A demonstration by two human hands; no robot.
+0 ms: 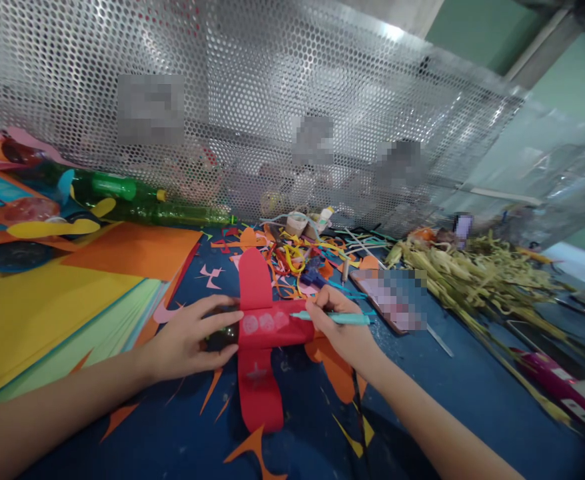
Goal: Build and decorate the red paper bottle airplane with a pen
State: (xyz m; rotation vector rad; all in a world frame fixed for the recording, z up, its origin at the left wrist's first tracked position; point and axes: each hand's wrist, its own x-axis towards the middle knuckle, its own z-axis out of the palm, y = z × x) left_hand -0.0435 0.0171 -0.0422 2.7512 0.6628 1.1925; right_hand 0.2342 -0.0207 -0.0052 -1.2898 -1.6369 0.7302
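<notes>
A toy plane (297, 331) lies in front of me, its body a bottle wrapped in red paper. One red wing (256, 279) points away from me and the other (260, 400) toward me, with a faint pale cross on it. My left hand (192, 337) grips the bare dark bottle end at the left, fingers on both sides. Pinched in my right hand (340, 320) is a light blue pen (345, 318), its tip at the red body. Pale round marks (266, 323) run along the body left of the tip.
Stacked coloured paper (37, 300) lies left, with green bottles (172, 213) behind. Paper scraps (292, 257) and a phone (382, 297) lie beyond my hands. Dried husks (472, 273) spread at right. A perforated metal screen (252, 87) stands across the back.
</notes>
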